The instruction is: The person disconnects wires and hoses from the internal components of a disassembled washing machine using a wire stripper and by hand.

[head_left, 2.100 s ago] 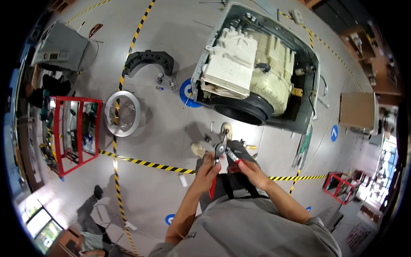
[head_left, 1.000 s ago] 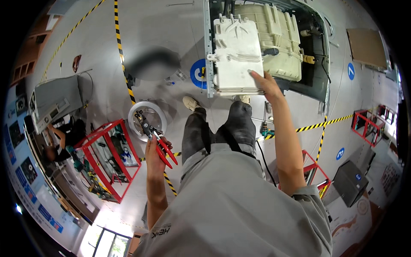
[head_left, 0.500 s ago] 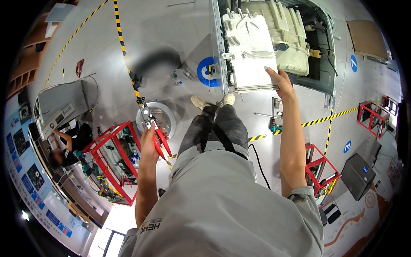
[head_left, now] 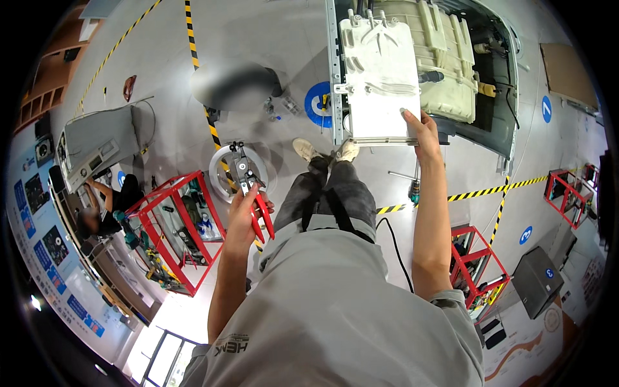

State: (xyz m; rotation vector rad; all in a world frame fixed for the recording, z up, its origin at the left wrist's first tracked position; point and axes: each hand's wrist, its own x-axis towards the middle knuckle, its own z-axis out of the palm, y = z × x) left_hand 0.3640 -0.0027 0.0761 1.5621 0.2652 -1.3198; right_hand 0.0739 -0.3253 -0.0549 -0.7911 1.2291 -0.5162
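Note:
My left hand [head_left: 242,218] is closed round red-handled pliers [head_left: 247,179]. Their dark jaws point away from me, over the floor, and the handles are spread. My right hand [head_left: 423,134] grips the near right corner of a flat white plastic box [head_left: 382,77], thumb on top; the fingers beneath are partly hidden. This box lies in the near left part of an opened metal appliance cabinet [head_left: 500,138], beside a large cream plastic tub [head_left: 446,71]. Dark hoses run at the box's far end.
Below the pliers, a round ring-shaped part [head_left: 218,169] lies on the floor. Red-framed tool carts [head_left: 211,255] stand left and right [head_left: 476,264]. A power tool [head_left: 414,192] is near the cabinet. Another person [head_left: 109,206] works at a grey appliance [head_left: 100,138] on the far left.
My left hand and the pliers have moved slightly right, nearer my legs. My right hand stays at the white box's corner. The whole view has shifted a little.

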